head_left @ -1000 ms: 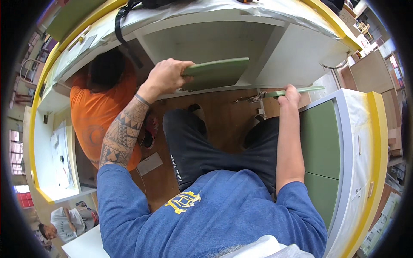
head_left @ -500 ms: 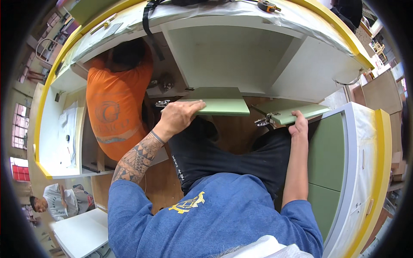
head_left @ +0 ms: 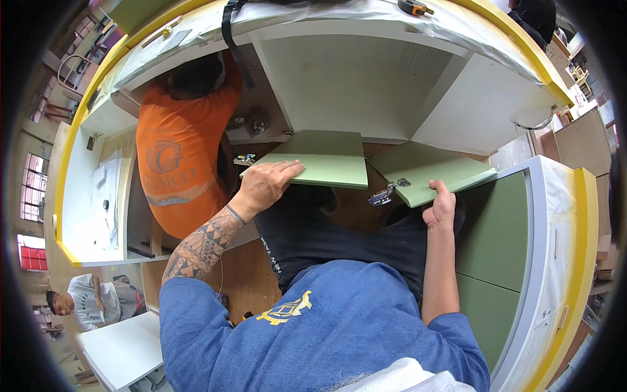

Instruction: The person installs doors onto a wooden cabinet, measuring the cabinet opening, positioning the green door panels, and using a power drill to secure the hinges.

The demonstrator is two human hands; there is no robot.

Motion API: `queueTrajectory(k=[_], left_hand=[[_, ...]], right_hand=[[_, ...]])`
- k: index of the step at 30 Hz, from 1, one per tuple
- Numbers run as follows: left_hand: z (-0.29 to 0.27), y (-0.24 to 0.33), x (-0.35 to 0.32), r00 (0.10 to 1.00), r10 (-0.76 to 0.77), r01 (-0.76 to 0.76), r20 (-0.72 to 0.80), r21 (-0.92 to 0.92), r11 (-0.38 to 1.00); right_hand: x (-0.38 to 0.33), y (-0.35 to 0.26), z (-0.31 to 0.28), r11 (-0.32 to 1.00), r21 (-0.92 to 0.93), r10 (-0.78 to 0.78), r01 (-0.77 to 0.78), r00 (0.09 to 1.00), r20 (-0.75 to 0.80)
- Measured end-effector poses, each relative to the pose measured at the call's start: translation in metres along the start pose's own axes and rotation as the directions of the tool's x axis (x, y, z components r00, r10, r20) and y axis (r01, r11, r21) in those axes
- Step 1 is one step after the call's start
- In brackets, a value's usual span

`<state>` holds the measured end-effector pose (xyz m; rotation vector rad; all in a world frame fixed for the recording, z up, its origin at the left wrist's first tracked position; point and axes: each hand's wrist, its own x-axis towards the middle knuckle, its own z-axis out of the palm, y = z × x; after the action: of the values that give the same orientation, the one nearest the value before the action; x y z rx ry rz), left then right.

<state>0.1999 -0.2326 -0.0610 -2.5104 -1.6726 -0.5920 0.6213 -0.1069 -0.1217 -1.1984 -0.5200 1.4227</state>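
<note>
My left hand (head_left: pixel 268 185) grips the near edge of a green cabinet door (head_left: pixel 326 157), its fingers laid over the top face and the thumb hidden. A metal hinge (head_left: pixel 245 159) sticks out from that door's left end. My right hand (head_left: pixel 441 205) holds the near edge of a second green cabinet door (head_left: pixel 434 171), with a finger or thumb over the edge. Another metal hinge (head_left: pixel 388 191) hangs from its left corner. Both doors are tilted in front of a white cabinet box (head_left: pixel 356 85), above my knees.
A co-worker in an orange shirt (head_left: pixel 176 153) leans into the cabinet at left. Green fronts (head_left: pixel 493 235) stand at my right. A tape measure (head_left: pixel 415 7) and a black strap (head_left: pixel 228 36) lie on the covered top. Another person (head_left: pixel 98 300) is at far left.
The right door has come nearer and to the left with my right hand, its hinge swinging lower. The left door is tilted to show more of its face, and my left hand has shifted slightly left.
</note>
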Motion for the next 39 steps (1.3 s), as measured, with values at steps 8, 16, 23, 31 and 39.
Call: queueTrajectory(k=[8,16,23,31,39], left_hand=[[-0.004,-0.009,-0.009,0.999,-0.014,0.013,0.033,0.026,1.000],[-0.006,-0.004,-0.008,0.999,-0.034,0.033,0.039,0.032,0.999],[-0.009,-0.003,-0.005,0.994,-0.076,0.074,0.082,0.029,0.997],[-0.010,-0.005,-0.013,0.991,-0.102,0.100,0.087,0.026,0.995],[-0.009,-0.001,-0.008,0.986,-0.136,0.133,0.095,0.030,0.991]], right_hand=[[-0.030,0.009,0.007,0.999,0.042,-0.026,0.025,0.999,0.030],[-0.045,0.032,0.033,0.988,0.136,-0.064,0.069,0.997,-0.039],[-0.037,0.057,0.027,0.973,0.225,-0.034,0.049,0.997,-0.071],[-0.031,0.070,0.023,0.960,0.278,-0.016,0.038,0.997,-0.081],[-0.043,0.062,0.045,0.950,0.304,-0.024,0.077,0.985,-0.174]])
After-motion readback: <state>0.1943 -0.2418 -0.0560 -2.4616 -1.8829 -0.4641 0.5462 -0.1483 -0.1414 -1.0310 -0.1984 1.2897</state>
